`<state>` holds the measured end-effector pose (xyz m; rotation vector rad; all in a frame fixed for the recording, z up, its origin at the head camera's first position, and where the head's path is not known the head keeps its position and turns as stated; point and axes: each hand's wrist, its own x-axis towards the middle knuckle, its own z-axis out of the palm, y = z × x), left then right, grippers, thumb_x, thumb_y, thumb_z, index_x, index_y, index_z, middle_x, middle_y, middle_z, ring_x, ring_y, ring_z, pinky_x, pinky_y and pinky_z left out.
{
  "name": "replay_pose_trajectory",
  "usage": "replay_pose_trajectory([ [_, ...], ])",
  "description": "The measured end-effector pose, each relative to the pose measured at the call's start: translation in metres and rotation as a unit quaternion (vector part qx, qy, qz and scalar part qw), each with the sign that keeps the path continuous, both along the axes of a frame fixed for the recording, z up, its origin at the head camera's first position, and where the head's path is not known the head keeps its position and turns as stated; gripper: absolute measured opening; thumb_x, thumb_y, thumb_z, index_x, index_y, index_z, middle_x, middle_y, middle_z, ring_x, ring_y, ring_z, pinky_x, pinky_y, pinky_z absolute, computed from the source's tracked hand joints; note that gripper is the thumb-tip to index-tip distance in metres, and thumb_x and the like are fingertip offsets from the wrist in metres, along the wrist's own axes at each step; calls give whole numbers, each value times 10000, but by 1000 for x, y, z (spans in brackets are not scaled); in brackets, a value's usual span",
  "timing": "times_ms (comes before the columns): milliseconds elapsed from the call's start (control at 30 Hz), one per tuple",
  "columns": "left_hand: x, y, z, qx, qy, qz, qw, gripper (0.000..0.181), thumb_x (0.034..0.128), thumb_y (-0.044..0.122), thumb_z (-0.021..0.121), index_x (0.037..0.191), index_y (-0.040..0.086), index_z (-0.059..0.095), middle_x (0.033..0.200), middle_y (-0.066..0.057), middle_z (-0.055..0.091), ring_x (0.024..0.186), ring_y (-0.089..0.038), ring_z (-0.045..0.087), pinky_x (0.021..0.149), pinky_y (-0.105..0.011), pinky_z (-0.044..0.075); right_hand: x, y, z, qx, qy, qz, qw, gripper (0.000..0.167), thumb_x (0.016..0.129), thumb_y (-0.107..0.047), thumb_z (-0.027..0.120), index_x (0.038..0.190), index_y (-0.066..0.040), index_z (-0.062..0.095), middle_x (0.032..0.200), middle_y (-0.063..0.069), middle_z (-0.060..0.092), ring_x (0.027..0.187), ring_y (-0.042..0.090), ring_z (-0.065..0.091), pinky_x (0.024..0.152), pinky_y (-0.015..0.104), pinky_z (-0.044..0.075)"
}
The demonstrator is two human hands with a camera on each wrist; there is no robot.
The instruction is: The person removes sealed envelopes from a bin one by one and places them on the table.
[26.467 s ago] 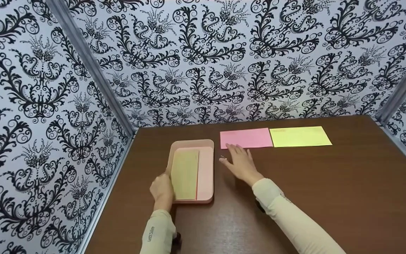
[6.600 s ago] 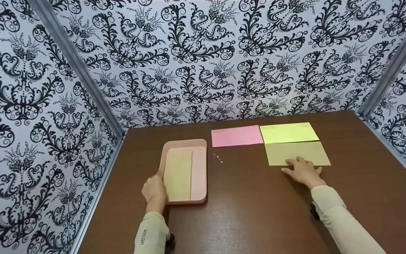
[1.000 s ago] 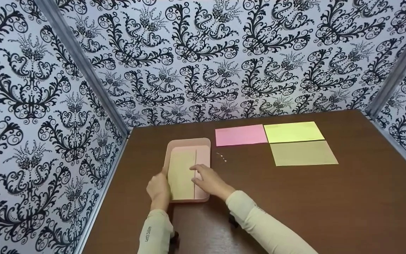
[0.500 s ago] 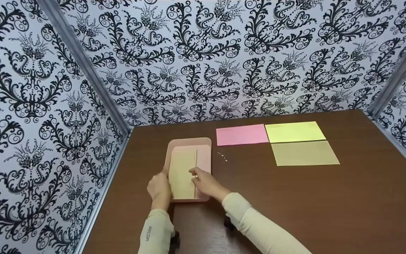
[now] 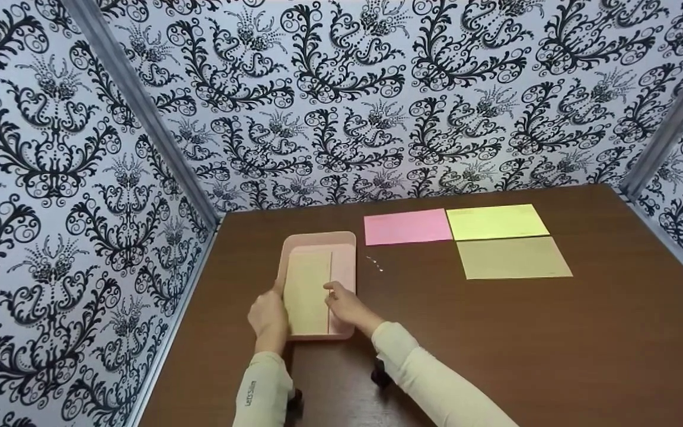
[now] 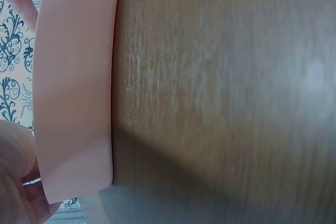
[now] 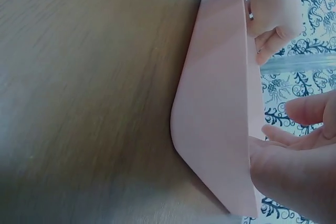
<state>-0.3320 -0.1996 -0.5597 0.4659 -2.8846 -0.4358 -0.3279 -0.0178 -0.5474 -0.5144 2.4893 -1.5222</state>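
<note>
One sleeve [image 5: 249, 396] reads "Let's Slim"; left fingers [image 5: 265, 306] grip the tray [image 5: 321, 238], right fingers' [image 5: 335, 287] hold unclear.

On the brown table [image 5: 555, 332] sat the pink tray [image 5: 344, 261], round-cornered, and inside lay the pale yellow paper [image 5: 308, 290], lengthwise, over to the left, a reddish line edging its right!

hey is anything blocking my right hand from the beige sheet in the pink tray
Nothing visible does. Your right hand reaches over the side wall of the pink tray and is right at the near edge of the beige sheet.
</note>
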Motion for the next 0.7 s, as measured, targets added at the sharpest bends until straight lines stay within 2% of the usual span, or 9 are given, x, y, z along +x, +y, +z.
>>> replay_pose_trajectory([
  [67, 0, 0, 1, -10, 13, -4, 10000, 266, 962, 2, 495, 1008, 10, 757, 918, -241, 745, 794, -405, 722, 619, -523, 554, -1, -1, 1, -49, -277, -21, 9996, 373, 986, -38, 460, 1329, 107, 464, 1180, 339, 627, 1008, 355, 644, 891, 468, 529],
  [133, 1, 0, 1, -37, 67, -19, 10000, 271, 973, 21, 497, 1054, 38, 755, 914, -242, 745, 788, -409, 720, 617, -528, 552, -2, -1, 1, -119, -551, -68, 9984, 387, 991, -50, 459, 1351, 92, 455, 1183, 314, 629, 855, 242, 620, 753, 351, 524],
  [233, 3, 1, -1, -79, 253, -46, 9996, 272, 982, 50, 514, 1116, 93, 746, 886, -247, 742, 761, -419, 717, 599, -532, 550, -4, -2, -1, -386, -895, -119, 9952, 414, 983, -51, 451, 1371, 94, 429, 1150, 301, 622, 688, 118, 475, 590, 217, 399],
  [300, 4, 1, -2, -99, 402, -58, 9991, 269, 981, 63, 525, 1131, 119, 740, 865, -251, 739, 743, -425, 714, 588, -534, 547, -5, -3, -3, -543, -1011, -148, 9933, 429, 974, -50, 447, 1374, 104, 415, 1142, 304, 614, 683, 109, 444, 558, 191, 356],
  [433, 5, 2, -3, -108, 554, -58, 9984, 254, 974, 66, 527, 1101, 112, 742, 842, -254, 735, 728, -430, 711, 580, -536, 543, -5, -4, -4, -642, -1039, -204, 9923, 442, 969, -57, 451, 1375, 112, 412, 1193, 319, 604, 845, 215, 565, 597, 210, 384],
  [567, 5, 2, -3, -114, 577, -57, 9983, 259, 982, 74, 515, 1101, 117, 740, 847, -250, 737, 734, -432, 712, 587, -540, 543, -4, -4, -3, -543, -868, -273, 9944, 420, 982, -73, 464, 1364, 100, 439, 1283, 336, 579, 1113, 364, 618, 752, 304, 505],
  [700, 5, 1, -3, -180, 634, -93, 9978, 244, 979, 72, 523, 1091, 111, 737, 833, -246, 736, 723, -431, 712, 577, -539, 542, -4, -5, -3, -679, -763, -384, 9940, 409, 965, -70, 510, 1331, 106, 461, 1297, 348, 564, 1208, 430, 586, 928, 444, 532],
])
